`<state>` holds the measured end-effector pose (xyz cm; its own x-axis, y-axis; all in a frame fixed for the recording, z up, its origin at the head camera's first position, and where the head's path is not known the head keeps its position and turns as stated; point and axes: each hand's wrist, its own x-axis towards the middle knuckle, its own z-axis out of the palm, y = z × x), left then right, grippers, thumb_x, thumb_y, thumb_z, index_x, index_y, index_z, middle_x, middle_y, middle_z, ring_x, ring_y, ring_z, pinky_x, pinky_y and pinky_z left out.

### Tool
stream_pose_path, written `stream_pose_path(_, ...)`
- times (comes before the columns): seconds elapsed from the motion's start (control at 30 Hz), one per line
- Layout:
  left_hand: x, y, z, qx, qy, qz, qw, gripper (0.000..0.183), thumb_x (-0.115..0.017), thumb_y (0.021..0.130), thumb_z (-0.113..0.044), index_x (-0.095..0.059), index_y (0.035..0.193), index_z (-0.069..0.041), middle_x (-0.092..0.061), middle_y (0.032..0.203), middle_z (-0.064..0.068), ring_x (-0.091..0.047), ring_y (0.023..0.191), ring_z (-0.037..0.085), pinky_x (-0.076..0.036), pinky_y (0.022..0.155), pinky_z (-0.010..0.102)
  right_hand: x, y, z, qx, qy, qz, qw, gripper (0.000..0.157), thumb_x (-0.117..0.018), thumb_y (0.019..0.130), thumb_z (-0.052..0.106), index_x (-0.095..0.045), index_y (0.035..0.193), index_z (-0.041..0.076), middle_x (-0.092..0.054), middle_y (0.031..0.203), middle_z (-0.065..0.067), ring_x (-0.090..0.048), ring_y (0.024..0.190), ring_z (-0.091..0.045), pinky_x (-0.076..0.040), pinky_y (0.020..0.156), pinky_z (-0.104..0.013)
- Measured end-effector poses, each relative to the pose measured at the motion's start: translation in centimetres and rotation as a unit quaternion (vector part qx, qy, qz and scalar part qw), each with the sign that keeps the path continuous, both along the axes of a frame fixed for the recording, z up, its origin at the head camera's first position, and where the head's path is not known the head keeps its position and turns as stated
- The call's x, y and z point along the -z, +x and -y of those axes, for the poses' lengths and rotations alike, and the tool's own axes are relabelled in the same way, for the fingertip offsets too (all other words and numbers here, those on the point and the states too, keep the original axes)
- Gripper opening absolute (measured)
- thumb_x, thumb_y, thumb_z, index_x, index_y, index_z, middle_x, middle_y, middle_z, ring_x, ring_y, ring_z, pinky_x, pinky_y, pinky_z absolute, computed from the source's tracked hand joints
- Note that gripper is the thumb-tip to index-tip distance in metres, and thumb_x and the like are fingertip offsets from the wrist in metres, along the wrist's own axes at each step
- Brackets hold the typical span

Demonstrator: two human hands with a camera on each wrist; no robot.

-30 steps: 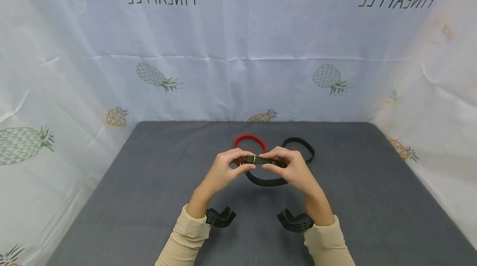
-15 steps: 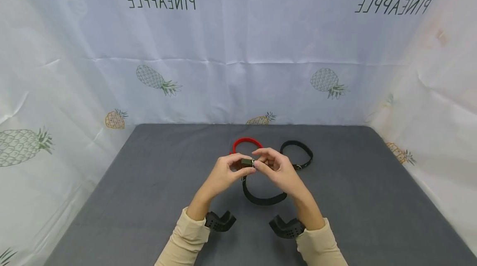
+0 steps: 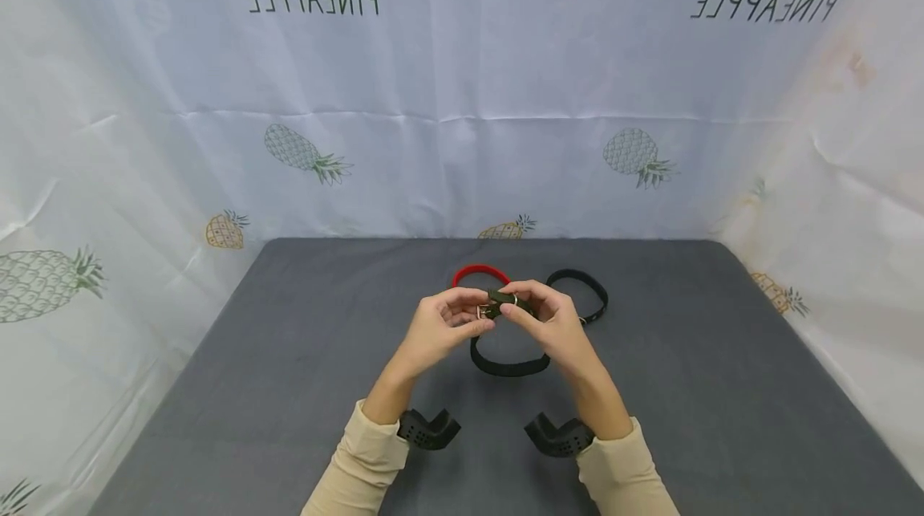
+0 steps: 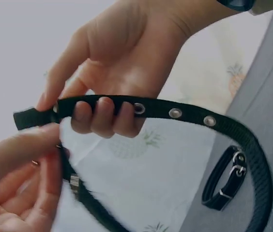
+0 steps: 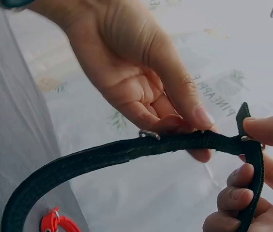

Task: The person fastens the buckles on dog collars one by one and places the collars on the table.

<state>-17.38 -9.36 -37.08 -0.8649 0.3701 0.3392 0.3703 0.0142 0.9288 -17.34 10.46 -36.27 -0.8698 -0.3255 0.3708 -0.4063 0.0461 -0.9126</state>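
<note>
Both hands hold a dark green collar [image 3: 508, 367] with metal eyelets above the table, its loop hanging below them. My left hand [image 3: 433, 331] curls its fingers round the eyeleted strap, as the left wrist view shows. My right hand [image 3: 563, 331] pinches the collar close to the left fingertips. In the left wrist view the strap's end [image 4: 30, 118] sticks out past a narrow keeper, between the two hands. A small metal fitting [image 5: 149, 135] sits on the strap by the right fingers. Fingers partly hide the buckle area.
A red collar [image 3: 480, 269] lies on the grey-covered table [image 3: 325, 339] behind the hands. A black collar with a metal buckle [image 4: 223, 179] lies on the table at the right, behind the right hand. A white pineapple-print curtain [image 3: 462, 83] surrounds the table.
The hands first closed in, the right moving left over the collar's keeper, then parted slightly. The strap's end now points up between the fingers. The hanging loop dropped, then rose a little.
</note>
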Motion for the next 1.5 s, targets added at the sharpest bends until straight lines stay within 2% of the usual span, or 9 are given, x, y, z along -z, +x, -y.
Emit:
stream_pose_path(0.2,0.2,-0.2,-0.3,-0.058,0.014,-0.109,0.9922,0.034,-0.071,0.086,-0.011,-0.062,0.116,0.003,-0.067,0.106,0.025,-0.058,0.089,-0.002,-0.051,0.075,0.021,-0.5,0.1,-0.2,-0.023,-0.044,0.003,0.999,0.017,-0.059,0.094,0.005,-0.063,0.109,0.011,-0.061,0.095,0.013,-0.058,0.085,-0.004,-0.051,0.080,-0.020)
stream_pose_path(0.3,0.3,-0.1,-0.6,-0.070,0.022,-0.130,0.9888,0.035,-0.068,0.089,-0.016,-0.061,0.117,0.004,-0.067,0.107,0.025,-0.060,0.094,-0.005,-0.052,0.078,0.022,-0.6,0.3,-0.2,-0.028,-0.050,-0.011,0.998,0.016,-0.059,0.093,0.003,-0.063,0.108,0.009,-0.061,0.094,0.013,-0.058,0.085,-0.003,-0.051,0.080,-0.019)
stream_pose_path(0.5,0.2,0.3,-1.1,-0.045,0.078,-0.113,0.9895,0.030,-0.060,0.094,-0.009,-0.056,0.119,0.007,-0.061,0.117,0.031,-0.064,0.099,-0.004,-0.058,0.082,0.023,-0.6,0.4,0.0,-0.004,0.005,-0.061,0.998,0.017,-0.059,0.091,-0.003,-0.059,0.107,-0.009,-0.060,0.092,0.015,-0.054,0.078,0.000,-0.046,0.068,-0.020)
stream_pose_path(0.67,0.1,0.4,-1.2,-0.060,0.078,-0.127,0.9871,0.029,-0.061,0.092,-0.005,-0.058,0.119,0.007,-0.063,0.117,0.030,-0.064,0.101,-0.004,-0.058,0.081,0.025,-0.6,0.4,0.2,0.018,0.036,-0.057,0.998,0.017,-0.061,0.090,-0.003,-0.061,0.106,-0.007,-0.061,0.091,0.001,-0.053,0.078,-0.001,-0.045,0.068,-0.021)
stream_pose_path(0.8,0.3,0.3,-1.2,-0.062,0.068,-0.132,0.9870,0.031,-0.066,0.088,-0.002,-0.061,0.117,0.009,-0.062,0.113,0.028,-0.063,0.099,-0.003,-0.057,0.083,0.021,-0.6,0.4,0.1,0.028,0.053,-0.052,0.997,0.017,-0.062,0.089,-0.003,-0.062,0.106,-0.005,-0.062,0.091,-0.013,-0.052,0.075,-0.001,-0.043,0.065,-0.023)
stream_pose_path(1.0,0.4,0.3,-1.2,-0.070,0.030,-0.141,0.9871,0.033,-0.070,0.083,0.000,-0.065,0.115,0.008,-0.063,0.100,0.016,-0.066,0.096,0.011,-0.056,0.083,0.021,-0.7,0.4,-0.1,0.024,0.078,-0.048,0.996,0.020,-0.065,0.089,0.001,-0.063,0.108,-0.003,-0.063,0.098,-0.020,-0.053,0.079,0.000,-0.045,0.067,-0.022)
stream_pose_path(1.13,0.1,0.2,-1.1,-0.074,0.024,-0.131,0.9883,0.033,-0.072,0.081,0.001,-0.066,0.113,0.006,-0.065,0.101,0.023,-0.067,0.094,0.005,-0.056,0.083,0.023,-0.7,0.2,0.0,0.016,0.072,-0.051,0.996,0.021,-0.065,0.090,0.003,-0.063,0.109,-0.004,-0.064,0.100,-0.018,-0.054,0.081,0.000,-0.046,0.069,-0.021)
stream_pose_path(1.33,0.0,0.0,-1.0,-0.061,0.042,-0.093,0.9929,0.032,-0.071,0.084,-0.007,-0.066,0.112,0.008,-0.066,0.104,0.027,-0.065,0.093,-0.005,-0.057,0.083,0.021,-0.4,-0.1,-0.1,0.016,0.053,-0.046,0.997,0.019,-0.066,0.090,0.007,-0.064,0.106,-0.004,-0.061,0.089,0.004,-0.049,0.070,-0.005,-0.042,0.062,-0.024)
stream_pose_path(1.5,0.3,0.1,-1.0,-0.046,0.053,-0.090,0.9934,0.033,-0.067,0.088,-0.010,-0.064,0.113,0.011,-0.063,0.107,0.030,-0.063,0.094,-0.007,-0.056,0.083,0.019,-0.3,-0.1,-0.1,0.021,0.051,-0.034,0.998,0.020,-0.068,0.088,0.005,-0.064,0.105,-0.004,-0.060,0.088,0.011,-0.049,0.071,-0.003,-0.042,0.062,-0.023)
